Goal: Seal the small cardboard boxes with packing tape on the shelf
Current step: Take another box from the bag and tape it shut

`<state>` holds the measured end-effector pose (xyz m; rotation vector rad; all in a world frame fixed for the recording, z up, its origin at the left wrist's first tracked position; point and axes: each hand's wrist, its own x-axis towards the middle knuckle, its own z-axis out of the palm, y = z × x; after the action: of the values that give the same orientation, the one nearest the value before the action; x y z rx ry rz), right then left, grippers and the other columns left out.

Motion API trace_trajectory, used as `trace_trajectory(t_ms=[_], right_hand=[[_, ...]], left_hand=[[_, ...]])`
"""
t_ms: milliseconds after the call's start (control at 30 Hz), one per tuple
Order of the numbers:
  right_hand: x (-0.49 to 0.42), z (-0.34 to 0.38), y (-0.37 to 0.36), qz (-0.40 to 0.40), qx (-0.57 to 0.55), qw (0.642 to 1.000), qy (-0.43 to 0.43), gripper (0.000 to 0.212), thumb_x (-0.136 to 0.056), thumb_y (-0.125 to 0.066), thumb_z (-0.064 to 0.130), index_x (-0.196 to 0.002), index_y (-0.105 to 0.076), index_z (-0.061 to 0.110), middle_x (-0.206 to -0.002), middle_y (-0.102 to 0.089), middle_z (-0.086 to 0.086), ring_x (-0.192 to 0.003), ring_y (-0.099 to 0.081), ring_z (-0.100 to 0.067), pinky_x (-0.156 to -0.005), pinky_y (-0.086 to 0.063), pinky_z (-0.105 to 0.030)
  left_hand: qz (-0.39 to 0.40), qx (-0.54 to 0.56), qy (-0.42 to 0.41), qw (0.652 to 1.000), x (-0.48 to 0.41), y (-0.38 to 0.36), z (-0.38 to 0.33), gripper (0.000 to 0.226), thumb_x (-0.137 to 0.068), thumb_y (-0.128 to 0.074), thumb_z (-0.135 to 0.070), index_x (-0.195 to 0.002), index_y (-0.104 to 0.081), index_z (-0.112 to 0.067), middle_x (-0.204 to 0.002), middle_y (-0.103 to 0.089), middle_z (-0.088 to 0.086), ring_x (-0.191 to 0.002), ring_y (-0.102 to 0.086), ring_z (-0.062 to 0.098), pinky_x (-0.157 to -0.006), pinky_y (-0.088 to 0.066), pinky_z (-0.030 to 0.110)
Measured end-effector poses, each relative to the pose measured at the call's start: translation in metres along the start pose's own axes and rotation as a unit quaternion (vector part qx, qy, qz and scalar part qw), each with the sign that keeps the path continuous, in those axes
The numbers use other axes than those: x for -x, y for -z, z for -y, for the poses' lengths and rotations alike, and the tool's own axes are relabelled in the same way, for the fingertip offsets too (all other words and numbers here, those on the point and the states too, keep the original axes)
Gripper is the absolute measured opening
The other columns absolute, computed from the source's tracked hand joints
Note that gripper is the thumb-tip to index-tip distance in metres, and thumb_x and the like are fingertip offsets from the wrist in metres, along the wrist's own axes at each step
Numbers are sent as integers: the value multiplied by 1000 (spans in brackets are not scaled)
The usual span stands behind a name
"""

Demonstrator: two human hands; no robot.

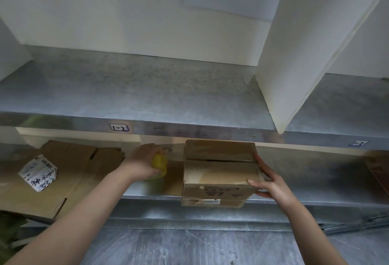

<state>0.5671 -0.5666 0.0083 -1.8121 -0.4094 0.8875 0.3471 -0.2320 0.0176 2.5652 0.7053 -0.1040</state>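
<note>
- Left grip point(145, 159) clasps tape point(159, 162) at the box's point(220, 172) nine o'clock, seemingly ready to span its seam.
- Right grip point(268, 179), fingers straight, braces the three o'clock side.

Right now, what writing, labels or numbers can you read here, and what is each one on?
"1-2", roughly, handwritten on the left shelf label.
The right shelf label is too blurred to read.
"神", then unclear handwriting, on the white packet; its small print is unreadable.
Red print on the box front: blurred, unreadable.
</note>
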Motion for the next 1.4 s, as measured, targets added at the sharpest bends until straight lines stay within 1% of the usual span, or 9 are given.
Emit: trace_trajectory(t_ms=[167,367,533,700,833,1000,1100,1233,1400], right_hand=[[3,2,-7,1,7,1000,7,83,-59,-87,42,-123,-44,71,-126,-47,32,-95,-67,0,-70,-57,-20],[10,2,-12,-14,36,999,25,81,-64,-80,45,-129,-38,69,-141,-42,22,-121,-54,-12,-82,-55,-27],[4,5,-49,-1,72,996,56,81,-75,-77,38,-139,-32,60,-133,-35,41,-134,-40,-13,-99,-51,-41],[-5,11,-66,-31,90,993,75,75,-87,-71,27,-146,-29,46,-142,-33,20,-142,-30,-18,-115,-32,-48],[7,7,-61,-54,161,981,99,78,-85,-66,49,-149,-21,42,-153,-33,9,-141,-32,-14,-116,-30,-44],[13,-11,-42,-147,334,917,162,60,-94,-30,58,-150,-30,34,-149,-43,3,-141,-34,-19,-115,-31,-45],[0,-30,-25,-183,446,859,171,49,-101,-33,43,-149,-36,33,-148,-45,3,-142,-33,-26,-115,-30,-43],[-30,-52,-10,-94,543,825,124,57,-102,-33,28,-155,-14,30,-161,-19,11,-145,-24,-19,-118,-25,-34],[-66,-60,-25,-50,569,814,105,57,-102,-41,36,-153,-25,17,-160,-22,3,-148,-16,-18,-119,-20,-27]], left_hand=[[-15,-179,-15,984,-7,2,4,60,-76,-74,-39,-130,-49,-33,-128,-54,-8,-116,-49,18,-94,-39,29],[5,-13,-1,1000,4,14,8,58,-65,-82,-47,-107,-43,-44,-105,-50,-9,-96,-50,17,-70,-38,28],[-19,39,-18,999,20,27,28,50,-66,-81,-52,-94,-42,-40,-100,-46,-25,-90,-49,6,-64,-38,22],[4,-14,7,1000,31,31,37,52,-66,-79,-57,-97,-40,-41,-102,-49,-22,-88,-51,8,-60,-38,18],[-11,-9,-5,1000,33,24,31,52,-66,-79,-56,-97,-40,-40,-102,-49,-20,-87,-51,8,-62,-38,21],[-10,-28,2,1000,37,24,32,50,-67,-80,-54,-97,-42,-38,-100,-50,-19,-86,-51,8,-60,-37,17],[-10,-32,9,999,38,24,30,50,-67,-79,-55,-95,-42,-38,-99,-50,-19,-84,-51,6,-59,-37,17],[-23,-31,30,999,39,22,28,50,-66,-80,-56,-94,-42,-38,-96,-50,-20,-83,-52,5,-60,-40,18],[-43,-18,51,998,44,12,27,53,-65,-81,-56,-99,-47,-33,-95,-51,-17,-83,-51,5,-67,-44,24]])
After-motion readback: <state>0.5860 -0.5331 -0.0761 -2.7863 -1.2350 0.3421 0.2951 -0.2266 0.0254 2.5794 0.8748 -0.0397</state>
